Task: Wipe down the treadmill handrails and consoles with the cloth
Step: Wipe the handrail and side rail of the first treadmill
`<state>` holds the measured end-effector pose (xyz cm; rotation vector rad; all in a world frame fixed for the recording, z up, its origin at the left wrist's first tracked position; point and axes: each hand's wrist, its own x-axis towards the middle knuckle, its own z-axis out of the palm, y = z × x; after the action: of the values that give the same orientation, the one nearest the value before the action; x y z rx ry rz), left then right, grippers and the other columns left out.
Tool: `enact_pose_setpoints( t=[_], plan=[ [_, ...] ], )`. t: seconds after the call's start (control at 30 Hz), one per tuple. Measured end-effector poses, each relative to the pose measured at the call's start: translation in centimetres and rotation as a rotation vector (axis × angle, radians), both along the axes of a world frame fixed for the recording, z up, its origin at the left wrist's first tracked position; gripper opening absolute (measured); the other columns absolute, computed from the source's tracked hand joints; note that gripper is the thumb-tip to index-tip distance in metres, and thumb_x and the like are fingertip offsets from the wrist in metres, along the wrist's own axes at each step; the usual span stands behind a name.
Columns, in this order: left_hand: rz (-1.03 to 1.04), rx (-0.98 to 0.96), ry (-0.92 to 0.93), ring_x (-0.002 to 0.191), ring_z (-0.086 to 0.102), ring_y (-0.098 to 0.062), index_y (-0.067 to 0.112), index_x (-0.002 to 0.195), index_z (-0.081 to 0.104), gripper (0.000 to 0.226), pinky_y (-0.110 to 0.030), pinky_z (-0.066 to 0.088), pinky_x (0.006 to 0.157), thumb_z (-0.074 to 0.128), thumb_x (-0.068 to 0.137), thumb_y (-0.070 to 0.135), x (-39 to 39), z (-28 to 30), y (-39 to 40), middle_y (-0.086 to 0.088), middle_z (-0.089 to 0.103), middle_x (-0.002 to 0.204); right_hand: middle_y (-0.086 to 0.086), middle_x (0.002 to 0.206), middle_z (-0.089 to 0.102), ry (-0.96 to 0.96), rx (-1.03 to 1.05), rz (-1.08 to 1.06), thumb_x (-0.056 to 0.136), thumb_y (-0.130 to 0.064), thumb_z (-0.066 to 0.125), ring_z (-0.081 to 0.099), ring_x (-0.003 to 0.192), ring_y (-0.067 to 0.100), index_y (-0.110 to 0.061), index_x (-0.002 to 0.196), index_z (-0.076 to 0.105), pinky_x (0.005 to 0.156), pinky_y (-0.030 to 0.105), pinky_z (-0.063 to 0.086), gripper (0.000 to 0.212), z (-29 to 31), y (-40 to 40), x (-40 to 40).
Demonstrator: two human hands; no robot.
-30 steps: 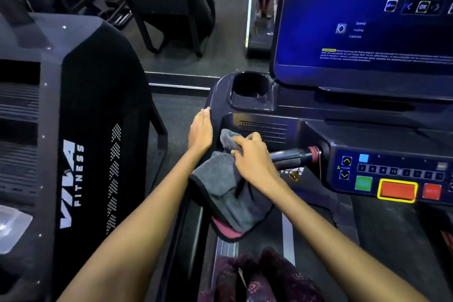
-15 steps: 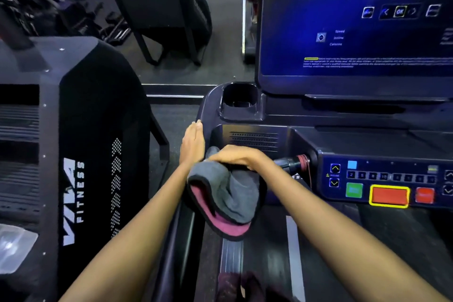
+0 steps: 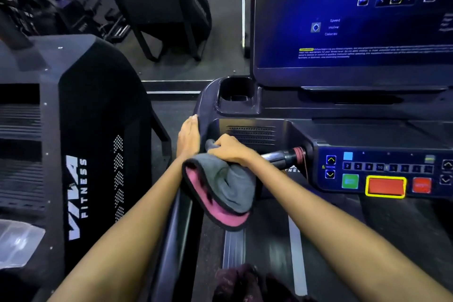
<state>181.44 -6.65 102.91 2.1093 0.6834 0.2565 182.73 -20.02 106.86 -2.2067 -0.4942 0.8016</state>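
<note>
A grey cloth with a pink underside and black hem is wrapped over the short black grip bar that sticks out from the left of the treadmill console. My right hand grips the cloth around that bar. Straight-fingered, my left hand rests flat on the outer left side of the console housing, just left of the cloth. The lower part of the cloth hangs loose below the bar.
A lit blue screen stands above the console, with a cup holder at its left. Coloured buttons run along the panel. A black VIVA FITNESS machine stands close on the left. The treadmill belt lies below.
My right hand has turned over the bar with the cloth, so the pink underside now shows. The view has tipped downward a little. My left hand stays in place.
</note>
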Motion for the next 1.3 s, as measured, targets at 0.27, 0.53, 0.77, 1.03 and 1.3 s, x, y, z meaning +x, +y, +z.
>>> enact_pose_setpoints(
  t=[0.27,0.53,0.77,1.03,1.3],
  plan=[
    [0.05,0.003,0.034,0.136,0.035,-0.023,0.018,0.142,0.039,0.055,-0.037,0.024,0.11,0.02,0.1,0.048,-0.2,0.2,-0.9,-0.001,0.038,0.149,0.01,0.119,0.056,-0.838,-0.467,0.409,0.086,-0.032,0.054,0.044,0.11,0.03,-0.01,0.115,0.06,0.086,0.037,0.035,0.037,0.0,0.1,-6.7],
    [-0.006,0.119,0.046,0.14,0.029,-0.02,0.016,0.145,0.034,0.053,-0.038,0.022,0.112,0.019,0.102,0.042,-1.0,0.9,-1.6,-0.001,0.03,0.154,-0.003,0.1,0.064,-1.056,-0.491,0.186,0.076,-0.044,0.059,0.046,0.099,0.025,-0.017,0.101,0.067,0.078,0.037,0.028,0.038,-0.2,-6.5,-5.5],
    [-0.035,0.148,0.041,0.142,0.025,-0.018,0.014,0.145,0.036,0.053,-0.035,0.02,0.112,0.019,0.102,0.041,-0.6,0.3,-1.3,-0.004,0.029,0.154,0.009,0.109,0.059,-1.145,-0.626,-0.173,0.06,-0.042,0.07,0.043,0.094,0.03,-0.017,0.104,0.067,0.08,0.045,0.031,0.05,-2.6,-7.4,-6.6],
    [-0.059,0.277,0.113,0.139,0.029,-0.024,0.018,0.147,0.03,0.052,-0.04,0.027,0.109,0.023,0.101,0.042,-0.5,0.0,-1.2,-0.003,0.025,0.155,0.004,0.12,0.06,-1.216,-0.525,0.072,0.06,-0.039,0.073,0.048,0.093,0.028,-0.022,0.109,0.066,0.073,0.038,0.033,0.053,-4.8,-2.2,-9.3],
    [-0.08,0.317,0.131,0.137,0.032,-0.03,0.015,0.148,0.027,0.055,-0.042,0.029,0.107,0.025,0.101,0.043,-0.4,0.1,-1.3,-0.008,0.023,0.155,0.012,0.115,0.061,-1.231,-0.746,-0.252,0.058,-0.036,0.077,0.05,0.087,0.03,-0.02,0.114,0.064,0.068,0.037,0.044,0.06,-3.5,-12.1,-5.7]
  ],
)
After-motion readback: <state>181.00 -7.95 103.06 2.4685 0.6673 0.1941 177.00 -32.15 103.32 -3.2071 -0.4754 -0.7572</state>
